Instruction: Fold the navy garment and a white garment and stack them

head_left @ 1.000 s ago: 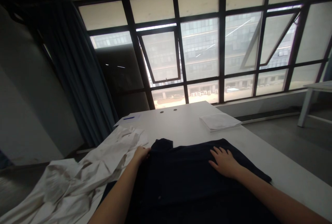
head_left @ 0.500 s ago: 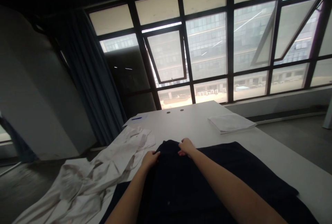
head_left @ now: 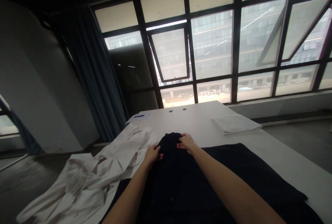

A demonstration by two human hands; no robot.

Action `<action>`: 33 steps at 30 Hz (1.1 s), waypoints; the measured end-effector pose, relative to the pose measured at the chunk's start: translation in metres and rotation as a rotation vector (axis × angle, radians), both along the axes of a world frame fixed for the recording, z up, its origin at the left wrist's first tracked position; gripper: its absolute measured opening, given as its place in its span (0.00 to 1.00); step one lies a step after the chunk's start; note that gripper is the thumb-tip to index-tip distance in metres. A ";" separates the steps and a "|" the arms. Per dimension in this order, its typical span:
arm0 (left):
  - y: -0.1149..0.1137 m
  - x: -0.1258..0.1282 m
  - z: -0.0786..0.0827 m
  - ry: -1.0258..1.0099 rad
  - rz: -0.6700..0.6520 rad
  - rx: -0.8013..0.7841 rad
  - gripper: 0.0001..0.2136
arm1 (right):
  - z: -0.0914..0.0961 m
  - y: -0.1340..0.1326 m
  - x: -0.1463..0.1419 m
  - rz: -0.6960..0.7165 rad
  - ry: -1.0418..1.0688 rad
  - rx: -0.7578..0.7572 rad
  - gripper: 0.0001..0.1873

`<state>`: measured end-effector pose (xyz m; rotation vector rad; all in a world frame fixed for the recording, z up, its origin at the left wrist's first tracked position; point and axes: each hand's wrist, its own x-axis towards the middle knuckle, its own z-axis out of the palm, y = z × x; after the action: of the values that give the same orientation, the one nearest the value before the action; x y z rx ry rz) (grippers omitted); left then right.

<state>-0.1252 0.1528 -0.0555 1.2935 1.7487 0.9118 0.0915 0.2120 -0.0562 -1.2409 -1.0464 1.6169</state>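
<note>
Left hand [head_left: 153, 156]: bare, at the near side of a raised ridge of cloth; its fingers [head_left: 157, 155] curl inward and clench a gathered fold of a dark navy garment [head_left: 176, 179]; the fingertips sink into the fabric and are partly hidden by it.

Right hand [head_left: 187, 142]: bare, at the top of the same ridge and just beside the left hand, not touching it; its fingers [head_left: 180, 145] close in a pinch on the peak of the gathered fold; the thumb is hard to make out against the dark cloth.

Dark navy garment: lying on a white table [head_left: 202, 120], its middle drawn up into the ridge between the hands; the rest spreads flat toward the right edge of the table; its near end is cut off by the bottom of the frame; seams, collar and other details are lost in the dark fabric, so its exact kind cannot be told.

Nearby: a crumpled white garment [head_left: 103, 161] lies left of the hands, close beside the navy one, and spills over the table's left edge; a folded white cloth [head_left: 235, 123] lies flat at the far right; a sheet of paper [head_left: 138, 116] with a blue pen [head_left: 139, 116] lies at the far left corner; two small dark round marks [head_left: 177, 110] show at the far end of the table.
</note>
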 end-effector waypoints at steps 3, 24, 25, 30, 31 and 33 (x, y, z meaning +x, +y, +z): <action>0.002 0.005 0.001 -0.084 -0.015 0.097 0.18 | -0.002 0.003 0.004 0.037 0.002 0.066 0.20; -0.032 -0.015 0.009 0.526 -0.515 0.274 0.11 | -0.020 -0.043 0.066 0.512 -0.659 0.981 0.17; -0.032 -0.013 0.007 0.545 -0.499 0.285 0.11 | -0.021 -0.043 0.066 0.507 -0.680 0.995 0.18; -0.028 -0.012 0.002 0.603 -0.408 0.335 0.11 | -0.023 -0.047 0.069 0.455 -0.766 1.035 0.22; -0.028 -0.013 0.001 0.606 -0.400 0.343 0.11 | -0.023 -0.049 0.070 0.445 -0.780 1.045 0.23; -0.026 -0.016 -0.001 0.606 -0.385 0.359 0.11 | -0.021 -0.055 0.072 0.421 -0.807 1.068 0.23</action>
<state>-0.1409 0.1263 -0.0562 2.2322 1.7043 0.6624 0.1631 0.1573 -0.0769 -0.8912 -2.3669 0.4920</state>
